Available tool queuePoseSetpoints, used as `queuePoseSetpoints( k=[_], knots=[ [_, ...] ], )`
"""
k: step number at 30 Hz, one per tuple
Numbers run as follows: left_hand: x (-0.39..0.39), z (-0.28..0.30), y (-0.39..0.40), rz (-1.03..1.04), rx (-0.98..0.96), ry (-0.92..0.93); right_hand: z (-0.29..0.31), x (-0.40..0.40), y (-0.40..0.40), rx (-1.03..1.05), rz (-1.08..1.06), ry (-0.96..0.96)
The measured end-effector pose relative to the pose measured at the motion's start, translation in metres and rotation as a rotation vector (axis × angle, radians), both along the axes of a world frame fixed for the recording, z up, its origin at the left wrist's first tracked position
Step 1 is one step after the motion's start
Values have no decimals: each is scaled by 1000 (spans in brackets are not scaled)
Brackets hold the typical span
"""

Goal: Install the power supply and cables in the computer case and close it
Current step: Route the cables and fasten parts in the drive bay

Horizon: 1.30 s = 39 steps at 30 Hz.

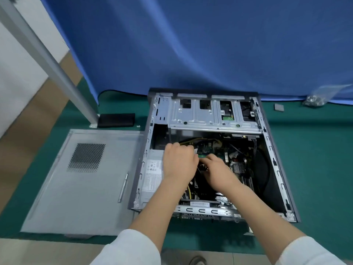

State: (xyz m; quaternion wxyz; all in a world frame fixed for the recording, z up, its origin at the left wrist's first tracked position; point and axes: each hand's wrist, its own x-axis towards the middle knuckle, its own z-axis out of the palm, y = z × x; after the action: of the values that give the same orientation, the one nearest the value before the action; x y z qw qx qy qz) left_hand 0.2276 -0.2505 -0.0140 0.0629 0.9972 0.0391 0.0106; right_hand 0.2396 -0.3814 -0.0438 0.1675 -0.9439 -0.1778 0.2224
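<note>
I have the worktop point(315, 150) under its green mat, and the case point(271, 150) lies open on it, on its side, interior facing up at me. The side panel point(76, 188) lies flat on the mat just left of the case, so closing is not yet done. A screwdriver point(123, 187) rests on that panel near its right edge.

The power supply point(152, 173) already sits in the case's left bay, label up; I cannot tell whether it is screwed in. So I judge the placing done and the cabling in hand.

Yellow cables point(198, 139) run from the left bay across to the board point(210, 148). My left hand point(179, 161) and right hand point(219, 173) are close together over the board, fingers curled down among the cables; whether either pinches a connector I cannot tell, the fingertips being hidden.

A bag of screws point(315, 100) lies well apart at the far right. Left, by my judgement: seat the connectors, fasten, refit the panel.
</note>
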Motion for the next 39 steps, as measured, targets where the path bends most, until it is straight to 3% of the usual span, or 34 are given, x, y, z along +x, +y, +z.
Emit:
queuePoseSetpoints(
  k=[5, 10, 14, 18, 20, 28, 32, 34, 39],
  knots=[
    [-22, 25, 29, -15, -581, -135, 22, 5, 3, -71, 3, 123],
    [-63, 42, 110, 339, -849, -299, 37, 8, 13, -138, -71, 193],
    [-79, 13, 162, 597, -789, -26, 38, 7, 22, -147, -153, 189],
    [-80, -35, 181, 612, -664, 380, 38, 12, 33, -118, -277, 171],
    [-82, -52, 184, 578, -542, 490, 36, 10, 38, -137, -324, 156],
    [-72, -70, 188, 530, -413, 487, 26, 2, 47, -167, -447, 81],
    [-65, -65, 189, 538, -440, 524, 23, -1, 47, -165, -436, 65],
    [-62, -59, 190, 580, -556, 501, 20, -2, 46, -152, -429, 61],
    [-38, -16, 184, 683, -989, 247, 24, 0, 40, 28, -514, 35]
  ],
)
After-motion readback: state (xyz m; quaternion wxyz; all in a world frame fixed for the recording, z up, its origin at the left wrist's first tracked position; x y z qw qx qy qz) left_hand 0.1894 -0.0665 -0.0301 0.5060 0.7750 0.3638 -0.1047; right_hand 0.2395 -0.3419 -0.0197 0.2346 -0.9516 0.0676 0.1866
